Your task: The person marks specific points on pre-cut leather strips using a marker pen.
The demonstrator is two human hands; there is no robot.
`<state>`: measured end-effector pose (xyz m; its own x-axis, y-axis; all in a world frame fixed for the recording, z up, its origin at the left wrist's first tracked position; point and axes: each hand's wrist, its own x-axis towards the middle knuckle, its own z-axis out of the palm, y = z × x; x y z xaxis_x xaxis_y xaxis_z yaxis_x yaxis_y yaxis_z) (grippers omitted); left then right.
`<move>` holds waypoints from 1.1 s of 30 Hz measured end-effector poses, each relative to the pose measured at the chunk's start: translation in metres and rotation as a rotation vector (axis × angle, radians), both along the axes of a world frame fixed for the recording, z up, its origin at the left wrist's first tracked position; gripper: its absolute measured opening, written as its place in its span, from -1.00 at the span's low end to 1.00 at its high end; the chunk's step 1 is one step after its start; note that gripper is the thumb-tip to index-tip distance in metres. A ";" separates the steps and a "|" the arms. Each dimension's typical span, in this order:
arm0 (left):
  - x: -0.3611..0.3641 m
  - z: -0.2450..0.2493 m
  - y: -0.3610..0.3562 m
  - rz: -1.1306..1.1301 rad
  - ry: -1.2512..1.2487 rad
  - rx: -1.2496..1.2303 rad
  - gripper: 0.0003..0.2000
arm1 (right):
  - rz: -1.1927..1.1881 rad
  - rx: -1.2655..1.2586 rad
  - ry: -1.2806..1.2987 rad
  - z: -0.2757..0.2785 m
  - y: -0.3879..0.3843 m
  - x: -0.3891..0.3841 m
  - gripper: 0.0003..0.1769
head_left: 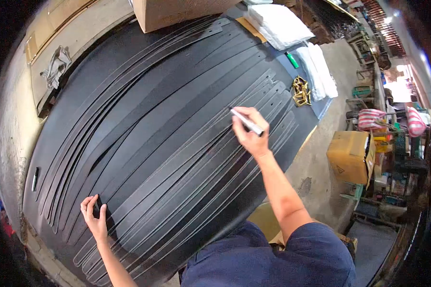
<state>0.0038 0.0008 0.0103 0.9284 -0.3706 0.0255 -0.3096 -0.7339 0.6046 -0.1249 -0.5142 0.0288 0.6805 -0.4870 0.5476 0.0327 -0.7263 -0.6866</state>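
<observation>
My right hand [254, 134] is closed around a silver-white marker pen [247, 122], its tip right at a stitched black strap. Many long black straps [187, 148], several edged with pale stitching, lie side by side across a dark table [76, 119]. My left hand [95, 220] rests near the straps' lower left ends, thumb and fingers apart, fingertips at a plain black strap [105, 184]. More black straps [115, 100] run in a curved bundle along the far side.
Gold-coloured buckles [301, 92], a green item [292, 60] and plastic-wrapped white packs [277, 26] sit at the table's right end. A cardboard box [177, 14] stands at the far edge. A dark pen [35, 179] lies at left. Another carton [349, 155] is on the floor.
</observation>
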 end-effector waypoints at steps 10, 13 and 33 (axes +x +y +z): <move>0.008 0.021 -0.017 -0.022 0.088 0.040 -0.62 | 0.042 0.200 0.088 -0.013 -0.039 -0.014 -0.80; 0.007 0.018 -0.015 0.004 0.093 0.113 -0.59 | 0.068 0.157 0.006 -0.013 -0.042 -0.013 -0.75; 0.018 0.034 -0.036 0.115 0.158 0.202 -0.65 | 0.059 0.088 -0.008 -0.023 -0.042 -0.014 -0.75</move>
